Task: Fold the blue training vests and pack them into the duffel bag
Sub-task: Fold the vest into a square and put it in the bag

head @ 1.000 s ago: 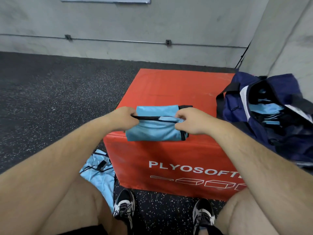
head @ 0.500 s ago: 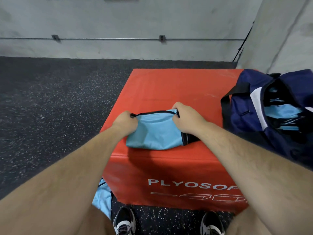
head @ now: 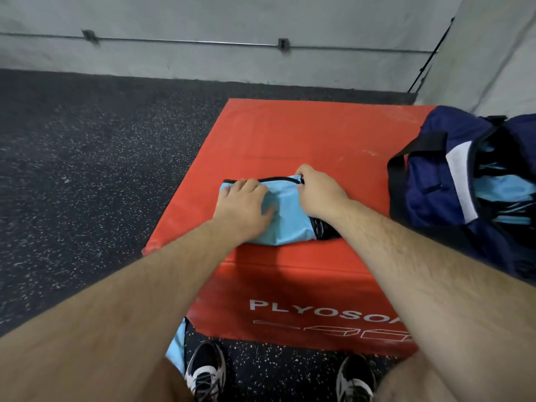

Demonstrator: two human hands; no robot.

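A folded light-blue training vest (head: 287,216) with black trim lies on top of the red plyo box (head: 304,134), near its front edge. My left hand (head: 243,207) lies flat on the vest's left half with fingers spread, pressing it down. At the vest's top right corner my right hand (head: 317,192) pinches the black-edged fold. The navy duffel bag (head: 429,181) stands open at the right on the box, with several blue vests (head: 504,190) inside it.
Another light-blue vest (head: 177,346) lies on the speckled black floor beside my left shoe (head: 206,369). A grey wall with a metal rail (head: 188,43) runs behind the box. My right shoe (head: 355,378) stands in front of the box.
My left hand has let go of the vest's top edge and now lies flat on the cloth. The folded vest has come down to rest on the box. The camera tilted downward.
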